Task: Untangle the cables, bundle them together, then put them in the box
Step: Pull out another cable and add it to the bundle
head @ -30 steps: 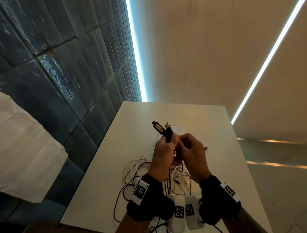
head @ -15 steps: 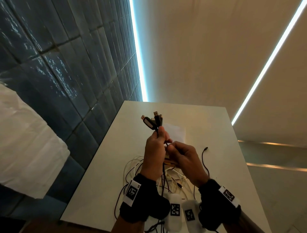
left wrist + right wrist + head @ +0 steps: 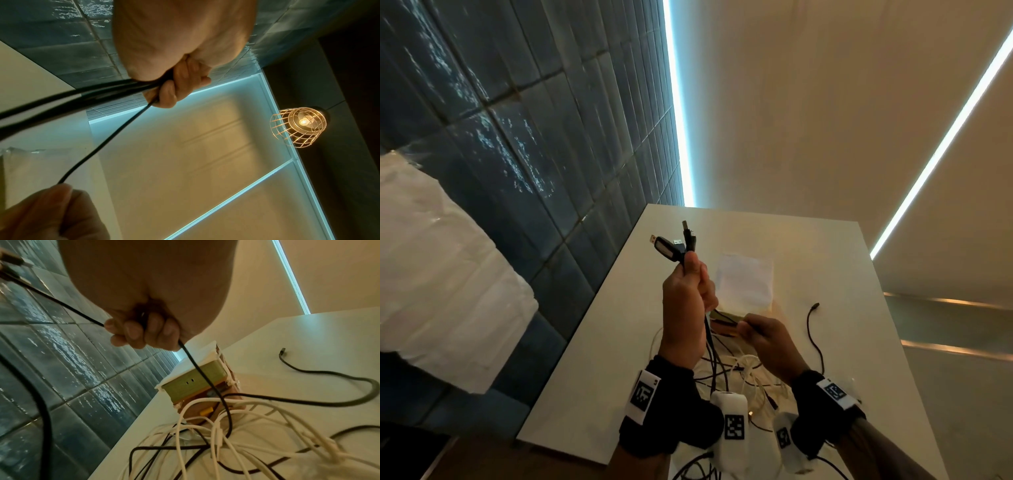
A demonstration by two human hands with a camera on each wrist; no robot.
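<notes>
My left hand (image 3: pixel 688 301) is raised above the table and grips several black cables (image 3: pixel 86 95) just below their plugs (image 3: pixel 674 245), which stick up from the fist. My right hand (image 3: pixel 763 337), lower and to the right, holds one thin black cable (image 3: pixel 197 366) that runs between both hands. Black and white cables lie in a tangle (image 3: pixel 739 370) on the white table (image 3: pixel 592 359) under my hands. The box (image 3: pixel 195 382), green and brown with a white lid (image 3: pixel 744 281), sits just beyond the tangle.
One loose black cable end (image 3: pixel 813 325) curls on the table right of the box. A dark tiled wall (image 3: pixel 534 137) runs along the left table edge. A white covered object (image 3: pixel 441 274) is at far left. A wire-cage lamp (image 3: pixel 300 126) hangs overhead.
My left hand has risen and moved left with the plugs. My right hand has dropped down and to the right, away from the left, drawing the thin cable out between them.
</notes>
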